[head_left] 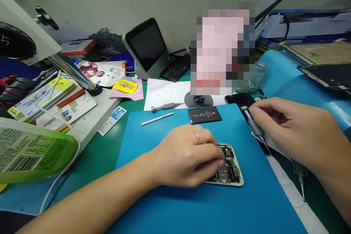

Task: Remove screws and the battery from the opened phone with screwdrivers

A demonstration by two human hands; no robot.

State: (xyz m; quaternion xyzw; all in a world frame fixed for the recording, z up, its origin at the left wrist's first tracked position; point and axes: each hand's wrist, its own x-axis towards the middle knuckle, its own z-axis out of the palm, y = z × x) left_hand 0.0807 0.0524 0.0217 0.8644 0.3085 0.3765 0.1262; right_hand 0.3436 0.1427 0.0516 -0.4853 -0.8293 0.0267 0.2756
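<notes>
My left hand (189,155), with a ring on one finger, reaches over an opened smartphone (233,168) on the blue mat. Its fingers are bent and pressed together above the phone's inner parts. Whatever lies between those fingertips is hidden. The phone's left part is covered by this hand. Off the mat's right edge, my right hand (293,131) has thumb and fingers closed at the top end of a grey precision screwdriver (253,124), whose thin tip points down. Behind the phone lies a black phone battery (204,114).
A grey screwdriver (167,106) and a white stick (157,119) lie beyond my left hand. Another screwdriver (299,175) rests below my right wrist. A green bottle (35,150) and a microscope stand (74,69) are on the left. A smart display (146,47) stands behind.
</notes>
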